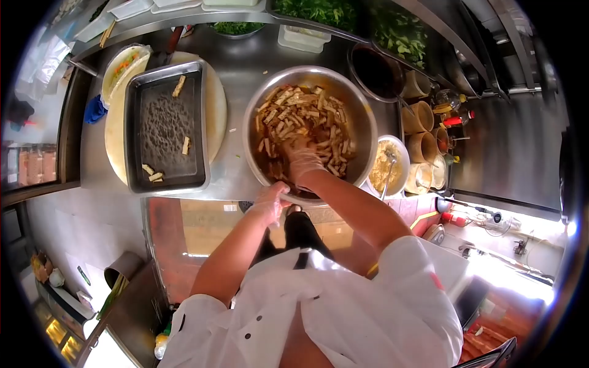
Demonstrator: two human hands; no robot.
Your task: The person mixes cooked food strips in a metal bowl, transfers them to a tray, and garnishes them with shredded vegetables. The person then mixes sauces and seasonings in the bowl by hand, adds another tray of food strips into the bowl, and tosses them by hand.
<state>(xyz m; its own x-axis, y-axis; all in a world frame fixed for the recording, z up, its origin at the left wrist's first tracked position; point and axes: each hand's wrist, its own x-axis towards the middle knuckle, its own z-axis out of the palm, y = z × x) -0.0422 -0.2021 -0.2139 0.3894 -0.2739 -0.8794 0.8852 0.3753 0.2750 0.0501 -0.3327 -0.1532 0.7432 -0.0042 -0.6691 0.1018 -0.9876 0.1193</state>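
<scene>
A large steel mixing bowl (370, 136) stands at the counter's front edge, filled with brown-sauced strips (328, 119) that look like tofu. My right hand (304, 161), in a clear plastic glove, reaches down among the strips; its fingers are partly buried, so their grip is hidden. At the near rim, my left hand (270, 203), gloved too, is closed on the bowl's edge. To the left, a dark rectangular baking tray (165, 122) holds a few leftover strips (186, 145) and wet marks. It rests on a round cutting board (216, 110).
Right of the mixing bowl sits a white bowl (402, 161) of yellowish paste with a spoon (389, 175). A dark pot (375, 72) and several seasoning containers (419, 116) line the right side. Greens (319, 9) lie at the back; a cleaver handle (176, 38) shows behind the tray.
</scene>
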